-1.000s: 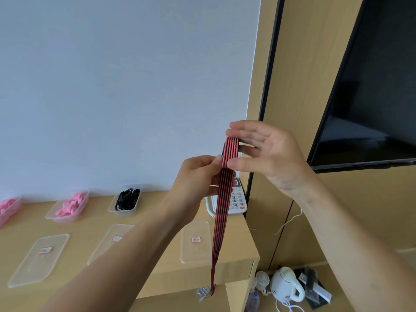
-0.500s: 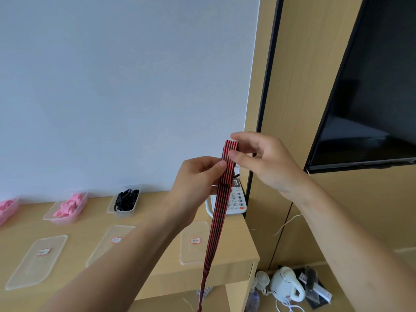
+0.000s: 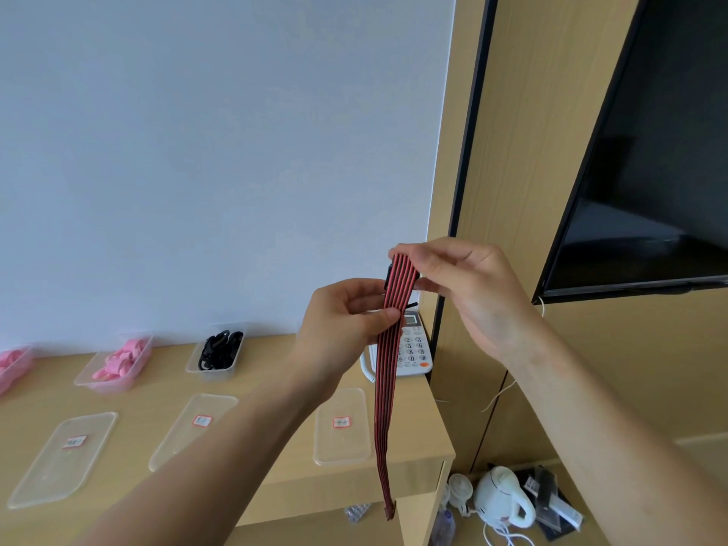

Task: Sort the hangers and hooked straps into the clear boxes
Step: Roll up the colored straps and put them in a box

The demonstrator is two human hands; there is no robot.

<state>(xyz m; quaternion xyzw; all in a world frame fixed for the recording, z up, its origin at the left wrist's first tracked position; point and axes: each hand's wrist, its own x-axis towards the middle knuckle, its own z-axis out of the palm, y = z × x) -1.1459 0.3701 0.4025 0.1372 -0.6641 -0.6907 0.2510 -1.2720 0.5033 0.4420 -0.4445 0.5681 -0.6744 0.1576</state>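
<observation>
Strap: the red-and-black striped strap (image 3: 388, 372) is held in the air over the tabletop's (image 3: 165, 388) right end, and its tail hangs past the right front corner.
Left hand: the left hand (image 3: 346, 321) pinches the strap just below its top.
Right hand: the right hand (image 3: 465, 285) is curled over the top end; a second ago its fingers lay spread there.
Tail: it swung left half a second ago and now hangs straight.
Boxes: box of black pieces (image 3: 216, 350) and pink-filled box (image 3: 116, 364) stand along the back edge.
Meaning: both hands are probably gathering the strap to fold; it is not yet boxed.
</observation>
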